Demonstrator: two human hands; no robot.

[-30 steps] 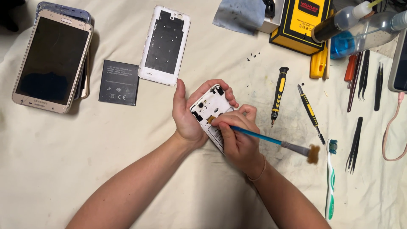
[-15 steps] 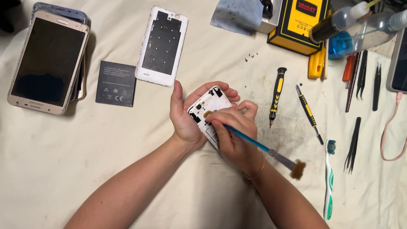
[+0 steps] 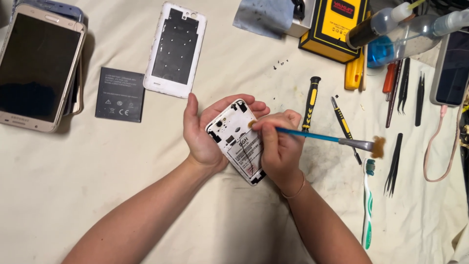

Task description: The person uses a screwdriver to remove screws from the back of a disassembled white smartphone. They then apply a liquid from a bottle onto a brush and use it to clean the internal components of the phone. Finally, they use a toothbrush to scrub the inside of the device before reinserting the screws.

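My left hand (image 3: 202,132) cradles a white phone (image 3: 237,139) with its back cover off, the inner frame facing up. My right hand (image 3: 279,146) lies over the phone's right side and grips a blue-handled brush (image 3: 317,138). The handle's tip touches the phone near its upper right edge. The bristle end (image 3: 377,146) points away to the right, over the cloth. The phone's white back cover (image 3: 176,49) lies inside up above my hands, and a flat black battery (image 3: 119,94) lies to its left.
Stacked phones (image 3: 36,66) lie top left. Two screwdrivers (image 3: 310,102), tweezers (image 3: 393,164), a toothbrush (image 3: 367,203), a yellow box (image 3: 339,27), spray bottles (image 3: 391,29) and a charging phone (image 3: 452,66) crowd the right side. Tiny screws (image 3: 281,63) lie loose on the cream cloth (image 3: 73,186).
The brush has swung, its bristle end rising from lower right to nearly level. My right hand shifted a little on the phone. My left hand still holds the phone.
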